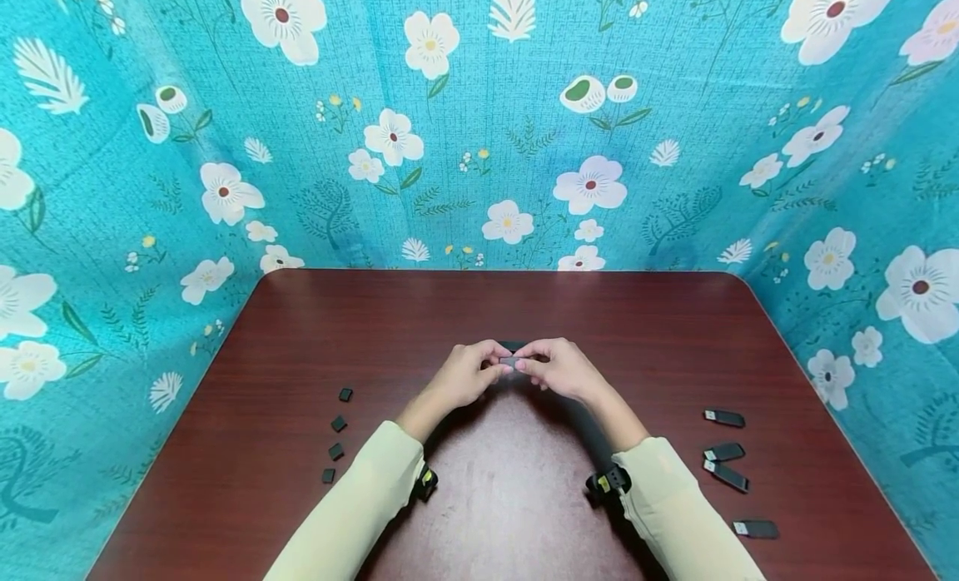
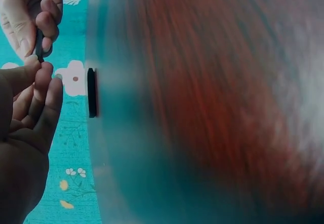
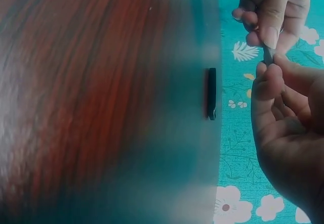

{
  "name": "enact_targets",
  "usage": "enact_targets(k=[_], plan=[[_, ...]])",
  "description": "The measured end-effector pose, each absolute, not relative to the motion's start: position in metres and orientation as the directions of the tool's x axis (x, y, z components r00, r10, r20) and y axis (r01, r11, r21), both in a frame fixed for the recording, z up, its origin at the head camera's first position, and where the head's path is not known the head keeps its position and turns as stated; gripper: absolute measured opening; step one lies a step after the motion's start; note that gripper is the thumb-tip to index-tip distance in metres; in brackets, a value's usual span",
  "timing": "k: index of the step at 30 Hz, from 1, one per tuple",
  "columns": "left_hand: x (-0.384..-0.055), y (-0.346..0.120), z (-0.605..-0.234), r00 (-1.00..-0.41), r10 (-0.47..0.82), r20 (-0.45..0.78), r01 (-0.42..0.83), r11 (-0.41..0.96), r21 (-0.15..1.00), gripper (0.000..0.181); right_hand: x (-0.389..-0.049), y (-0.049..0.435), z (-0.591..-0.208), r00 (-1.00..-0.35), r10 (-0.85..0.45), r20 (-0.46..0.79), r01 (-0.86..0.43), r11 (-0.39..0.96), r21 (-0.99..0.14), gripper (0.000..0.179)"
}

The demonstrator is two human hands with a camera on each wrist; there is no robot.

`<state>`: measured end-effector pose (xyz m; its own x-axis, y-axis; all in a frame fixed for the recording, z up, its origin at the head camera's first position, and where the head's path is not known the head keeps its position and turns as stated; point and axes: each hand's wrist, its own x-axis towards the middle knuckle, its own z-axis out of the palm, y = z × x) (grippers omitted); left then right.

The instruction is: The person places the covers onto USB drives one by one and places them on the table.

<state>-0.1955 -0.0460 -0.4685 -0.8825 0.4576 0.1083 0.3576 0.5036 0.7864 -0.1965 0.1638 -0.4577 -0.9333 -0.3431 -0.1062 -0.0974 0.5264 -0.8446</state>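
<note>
Both hands meet near the middle of the table, fingertips close together. Between them is a small dark USB flash drive, mostly covered by fingers. My left hand pinches one end of it with thumb and fingers. The other end is pinched by my right hand. In the left wrist view the drive shows as a thin dark strip between the fingertips. Just beyond the hands, a black flat stick lies on the table, seen also in the right wrist view.
On the left side of the table, several small black caps lie in a loose column. Several uncapped black USB flash drives lie at the right, two of them touching or nearly so. A flowered blue curtain surrounds the table.
</note>
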Motion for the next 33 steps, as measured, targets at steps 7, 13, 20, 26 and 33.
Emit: enact_targets(k=[7,13,20,26,33], plan=[[-0.202,-0.045,-0.474,-0.883,0.451,0.126,0.418,0.638,0.647,0.018,-0.197,0.167,-0.460,-0.939,-0.343,-0.035,-0.189,0.598,-0.779,0.019],[-0.204,-0.042,-0.481,-0.894,0.429,0.131,0.425,0.716,0.553,0.018,-0.198,0.166,-0.463,-0.934,-0.354,0.044,-0.300,0.716,-0.631,0.015],[-0.204,-0.034,-0.486,-0.917,0.397,0.043,0.350,0.745,0.568,0.022,-0.198,0.160,-0.469,-0.943,-0.333,0.003,-0.277,0.781,-0.560,0.015],[-0.204,-0.031,-0.485,-0.936,0.352,-0.010,0.290,0.786,0.546,0.022,-0.201,0.155,-0.474,-0.944,-0.330,-0.007,-0.280,0.815,-0.507,0.014],[-0.208,-0.027,-0.484,-0.933,0.358,-0.018,0.310,0.831,0.462,0.020,-0.203,0.152,-0.472,-0.946,-0.323,-0.008,-0.281,0.833,-0.477,0.014]])
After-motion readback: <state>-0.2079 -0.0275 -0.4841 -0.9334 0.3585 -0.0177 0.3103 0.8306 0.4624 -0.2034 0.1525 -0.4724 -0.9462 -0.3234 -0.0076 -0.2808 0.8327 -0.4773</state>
